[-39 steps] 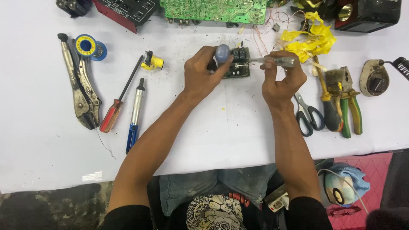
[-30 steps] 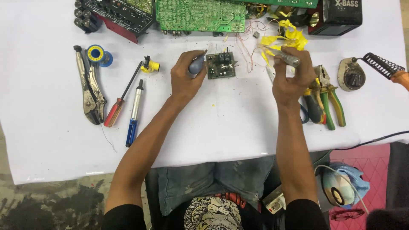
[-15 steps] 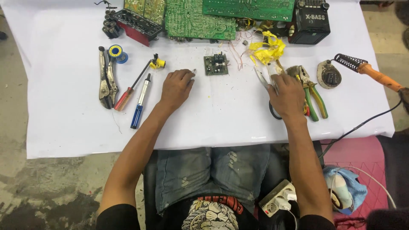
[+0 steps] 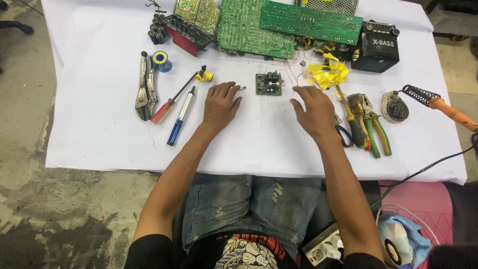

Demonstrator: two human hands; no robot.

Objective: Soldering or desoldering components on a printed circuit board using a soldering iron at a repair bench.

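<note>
Resting flat on the white desk (image 4: 99, 139), both hands lie palm down with fingers spread.

- Left hand (image 4: 220, 105): grip open, empty; a thin metal pin pokes out just past its forefinger at 1 o'clock, touching or not I cannot tell.
- Right hand (image 4: 313, 112): grip open, holding nothing.
- Small board (image 4: 269, 83): between the hands at 12 o'clock, flat on the desk, apart from both.
- Blue pen-shaped tool (image 4: 180, 116) and red screwdriver (image 4: 172, 101): at 9 o'clock of the left hand, lying slanted side by side.
- Locking pliers (image 4: 144, 87) and solder reel (image 4: 161, 59): farther out at 9 to 10 o'clock.
- Green-handled pliers (image 4: 373, 124) and scissors (image 4: 343, 134): at 3 o'clock of the right hand.
- Yellow scraps (image 4: 326, 72): at 12 o'clock of the right hand.
- Soldering iron (image 4: 438, 104): far edge at 3 o'clock.
- Large green boards (image 4: 279, 25): at 12 o'clock, along the far edge.
</note>
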